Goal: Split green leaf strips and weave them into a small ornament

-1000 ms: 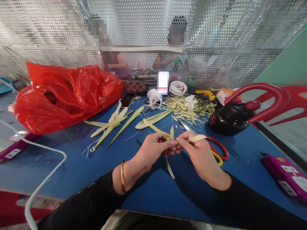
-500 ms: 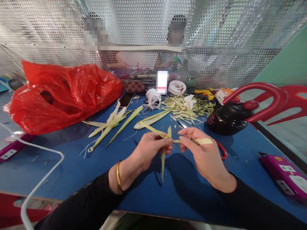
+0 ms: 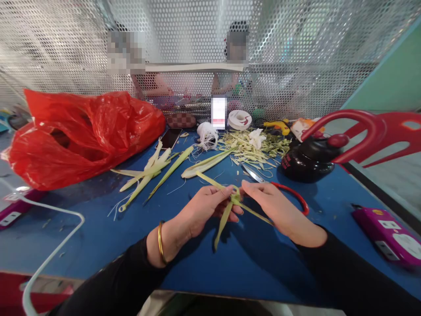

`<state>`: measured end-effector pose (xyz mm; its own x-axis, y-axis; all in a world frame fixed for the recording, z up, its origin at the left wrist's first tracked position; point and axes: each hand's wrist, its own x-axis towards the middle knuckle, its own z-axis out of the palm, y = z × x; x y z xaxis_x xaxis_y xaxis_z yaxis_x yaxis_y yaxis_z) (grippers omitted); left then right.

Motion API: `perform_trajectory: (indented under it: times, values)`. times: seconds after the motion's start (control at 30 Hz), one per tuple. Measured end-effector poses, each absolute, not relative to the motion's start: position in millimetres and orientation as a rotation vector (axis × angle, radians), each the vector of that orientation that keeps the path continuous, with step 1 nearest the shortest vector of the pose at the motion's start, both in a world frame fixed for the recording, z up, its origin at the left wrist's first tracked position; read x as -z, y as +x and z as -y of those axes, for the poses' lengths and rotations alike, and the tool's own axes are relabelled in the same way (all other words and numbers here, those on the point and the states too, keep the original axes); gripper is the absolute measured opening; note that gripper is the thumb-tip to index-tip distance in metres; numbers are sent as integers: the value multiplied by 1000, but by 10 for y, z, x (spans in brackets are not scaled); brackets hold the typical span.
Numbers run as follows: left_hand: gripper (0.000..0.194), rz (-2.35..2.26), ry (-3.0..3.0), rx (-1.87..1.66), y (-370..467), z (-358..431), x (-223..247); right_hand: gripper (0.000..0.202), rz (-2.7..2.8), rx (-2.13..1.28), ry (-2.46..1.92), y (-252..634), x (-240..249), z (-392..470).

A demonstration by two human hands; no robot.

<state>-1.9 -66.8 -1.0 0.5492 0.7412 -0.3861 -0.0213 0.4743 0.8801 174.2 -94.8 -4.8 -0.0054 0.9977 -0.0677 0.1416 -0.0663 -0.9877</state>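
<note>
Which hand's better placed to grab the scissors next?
Right, probably: the right hand is beside the red scissor handle; the left hand, farther off, pinches the leaf strips.

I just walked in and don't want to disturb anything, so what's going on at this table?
A person's left hand pinches a piece of crossed pale green strips, with loose ends sticking out. The right hand is close by its other side; whether those fingers grip it is hard to tell. Scissors lie on the blue table, partly hidden behind the right hand. Beyond the hands are longer leaf pieces and a heap of scraps.
</note>
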Motion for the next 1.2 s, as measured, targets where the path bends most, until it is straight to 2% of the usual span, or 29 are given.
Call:
perform_trajectory:
  times: [0.13,0.33,0.5,0.77,1.07,1.2]
  values:
    - [36,-909,1007,-491,-6,680,49,26,1049,-1434,-1227,1619,126,953]
    - [28,-926,1000,-470,14,705,68,29,1085,-1226,-1291,1571,149,958]
    - [25,-842,1042,-419,-5,697,45,23,1049,-1217,-1278,1555,144,978]
    - [23,-817,1061,-366,-17,684,76,26,956,-1223,-1279,1538,215,981]
    - [40,-876,962,-465,-17,666,68,26,1274,-1251,-1282,1662,68,930]
    - [38,-881,955,-459,-12,677,57,26,1242,-1142,-1342,1642,103,928]
